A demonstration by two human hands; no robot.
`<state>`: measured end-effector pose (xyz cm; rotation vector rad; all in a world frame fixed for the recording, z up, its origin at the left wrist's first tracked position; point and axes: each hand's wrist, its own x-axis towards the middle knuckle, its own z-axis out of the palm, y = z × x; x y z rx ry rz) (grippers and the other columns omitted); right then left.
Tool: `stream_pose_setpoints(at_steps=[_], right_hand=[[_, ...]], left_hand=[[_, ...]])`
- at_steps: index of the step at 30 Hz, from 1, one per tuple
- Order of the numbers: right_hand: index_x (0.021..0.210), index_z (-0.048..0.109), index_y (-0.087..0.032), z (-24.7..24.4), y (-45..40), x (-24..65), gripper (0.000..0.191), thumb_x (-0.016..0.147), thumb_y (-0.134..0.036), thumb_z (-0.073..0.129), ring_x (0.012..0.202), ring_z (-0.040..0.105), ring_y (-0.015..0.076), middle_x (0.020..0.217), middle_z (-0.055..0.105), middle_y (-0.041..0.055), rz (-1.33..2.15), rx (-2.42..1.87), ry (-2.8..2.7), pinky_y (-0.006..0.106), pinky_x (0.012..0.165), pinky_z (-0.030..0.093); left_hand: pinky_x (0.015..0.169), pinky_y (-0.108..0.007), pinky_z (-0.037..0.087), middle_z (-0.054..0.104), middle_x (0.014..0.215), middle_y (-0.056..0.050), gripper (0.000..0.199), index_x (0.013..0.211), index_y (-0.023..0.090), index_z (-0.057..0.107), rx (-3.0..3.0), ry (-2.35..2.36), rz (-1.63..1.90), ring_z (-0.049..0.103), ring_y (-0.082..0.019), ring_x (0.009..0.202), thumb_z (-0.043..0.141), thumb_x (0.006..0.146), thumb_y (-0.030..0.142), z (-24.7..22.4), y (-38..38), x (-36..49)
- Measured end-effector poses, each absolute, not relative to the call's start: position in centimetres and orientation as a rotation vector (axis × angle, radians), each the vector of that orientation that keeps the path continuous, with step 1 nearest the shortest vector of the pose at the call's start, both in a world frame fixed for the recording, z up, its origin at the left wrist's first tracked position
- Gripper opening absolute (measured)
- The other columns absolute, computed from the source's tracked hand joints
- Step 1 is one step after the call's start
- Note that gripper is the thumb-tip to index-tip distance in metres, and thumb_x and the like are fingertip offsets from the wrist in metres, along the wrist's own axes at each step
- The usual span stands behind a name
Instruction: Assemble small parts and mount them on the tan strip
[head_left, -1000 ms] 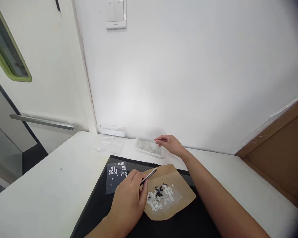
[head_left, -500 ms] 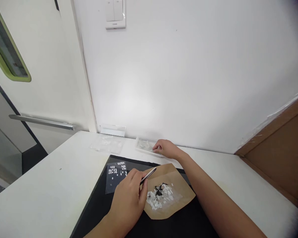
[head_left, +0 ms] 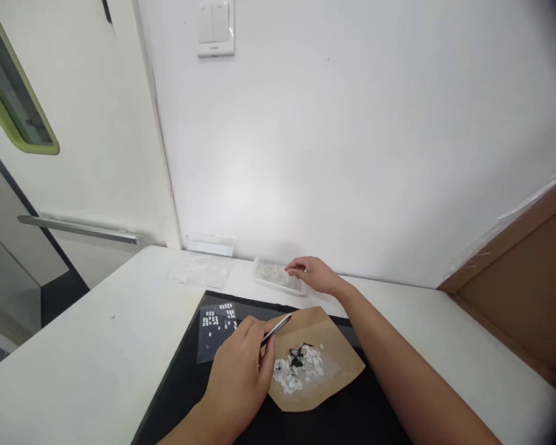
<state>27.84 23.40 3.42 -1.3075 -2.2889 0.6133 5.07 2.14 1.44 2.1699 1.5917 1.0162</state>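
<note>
Status: looks partway, my read. Small white rectangles (head_left: pixel 208 319) sit in rough rows on the upper part of a dark sheet (head_left: pixel 208 353); one sits apart lower down, rest of its visible lower part mostly bare. The sheet's right edge is partly behind the left hand. Plenty of white chips (head_left: pixel 312 358) lie loose in a heap on the brown paper (head_left: pixel 340 346), so much of the stock looks unsorted.

Left hand (head_left: pixel 243 364) grips a slim pen-like tool (head_left: pixel 277 329), tip angled up and away, over the paper's left edge. Exact type unclear. Right hand (head_left: pixel 317 275) is at the right end of the shallow white tray (head_left: pixel 301 293), thumb and fingers curled together; can't tell if anything is pinched.

Materials: chips flat, matte, irregular, with limp black scraps (head_left: pixel 297 357) mixed in. Paper is kraft-like, cut-cornered, with a paler patch under the heap. Tray is rectangular, low-walled; its contents are greyish, translucent, too small to identify. Clear, wrinkled plastic (head_left: pixel 199 270) lies left of it. Smooth black mat (head_left: pixel 176 383) underneath, on a glossy white desk (head_left: pixel 74 327).
</note>
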Motion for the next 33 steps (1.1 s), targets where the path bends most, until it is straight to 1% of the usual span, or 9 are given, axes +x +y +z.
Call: stream_pose_setpoints(at_steps=[3,9,12,15,18,21,26,29,33], right_hand=[[0.1,0.074,-0.023,3.4,23.5,27.9,0.025,0.095,-0.037,0.054,0.08,0.069,0.0194,0.093,0.077,0.0032,0.669,-1.301,-2.224,0.031,0.074,0.051],[0.104,0.074,-0.024,4.0,23.3,28.0,0.028,0.098,-0.041,0.052,0.081,0.07,0.0185,0.094,0.077,0.0024,0.765,-1.249,-2.129,0.032,0.079,0.05],[0.108,0.073,-0.023,4.5,23.2,28.0,0.031,0.098,-0.045,0.052,0.082,0.07,0.018,0.099,0.077,0.0032,0.838,-1.192,-2.089,0.033,0.082,0.05],[0.112,0.072,-0.021,5.0,23.1,28.0,0.038,0.099,-0.05,0.051,0.082,0.069,0.0173,0.102,0.076,0.0053,0.938,-1.107,-2.056,0.033,0.081,0.05],[0.112,0.071,-0.02,5.7,22.7,27.8,0.043,0.098,-0.056,0.052,0.08,0.065,0.0166,0.099,0.074,0.0066,1.009,-1.034,-2.0,0.033,0.079,0.05],[0.111,0.07,-0.019,6.7,22.0,27.5,0.046,0.096,-0.059,0.054,0.078,0.061,0.0155,0.092,0.07,0.005,1.035,-1.002,-1.94,0.032,0.077,0.05],[0.109,0.072,-0.02,8.7,20.4,26.9,0.043,0.093,-0.059,0.062,0.077,0.056,0.0153,0.091,0.063,0.0043,1.119,-0.941,-1.893,0.033,0.076,0.048],[0.115,0.07,-0.022,9.6,19.5,26.5,0.04,0.095,-0.056,0.06,0.079,0.055,0.0157,0.093,0.061,0.0043,1.107,-0.924,-1.924,0.033,0.075,0.048],[0.116,0.07,-0.025,10.6,18.3,26.2,0.035,0.097,-0.052,0.06,0.078,0.055,0.0155,0.098,0.063,0.0045,1.081,-0.89,-1.997,0.033,0.077,0.049]], left_hand=[[0.083,-0.036,0.054,0.065,0.1,-0.004,0.021,0.11,0.024,0.064,2.159,1.589,1.008,0.067,-0.022,0.087,0.045,0.101,0.023,1.4,2.2,5.1],[0.082,-0.036,0.054,0.065,0.099,-0.006,0.021,0.109,0.023,0.064,2.164,1.581,1.015,0.067,-0.022,0.087,0.045,0.101,0.022,1.5,2.2,5.1],[0.082,-0.036,0.054,0.065,0.099,-0.005,0.021,0.109,0.023,0.064,2.161,1.581,1.022,0.067,-0.022,0.086,0.045,0.101,0.023,1.4,2.2,5.1],[0.082,-0.036,0.054,0.065,0.099,-0.005,0.022,0.109,0.023,0.064,2.161,1.574,1.03,0.067,-0.022,0.086,0.045,0.101,0.023,1.5,2.2,5.1],[0.082,-0.035,0.054,0.065,0.099,-0.005,0.021,0.109,0.023,0.065,2.167,1.575,1.042,0.066,-0.022,0.085,0.045,0.101,0.022,1.5,2.2,5.1],[0.082,-0.036,0.054,0.065,0.099,-0.006,0.02,0.108,0.023,0.064,2.173,1.575,1.051,0.066,-0.022,0.086,0.046,0.101,0.022,1.4,2.2,5.1],[0.082,-0.036,0.054,0.065,0.099,-0.006,0.02,0.109,0.023,0.064,2.165,1.574,1.049,0.066,-0.023,0.088,0.046,0.101,0.023,1.4,2.2,5.1],[0.083,-0.036,0.054,0.065,0.1,-0.006,0.021,0.11,0.024,0.065,2.156,1.571,1.054,0.066,-0.022,0.088,0.045,0.101,0.023,1.4,2.2,5.1],[0.082,-0.035,0.053,0.066,0.099,-0.005,0.022,0.109,0.025,0.065,2.146,1.563,1.051,0.067,-0.022,0.087,0.045,0.101,0.023,1.5,2.2,5.1]])
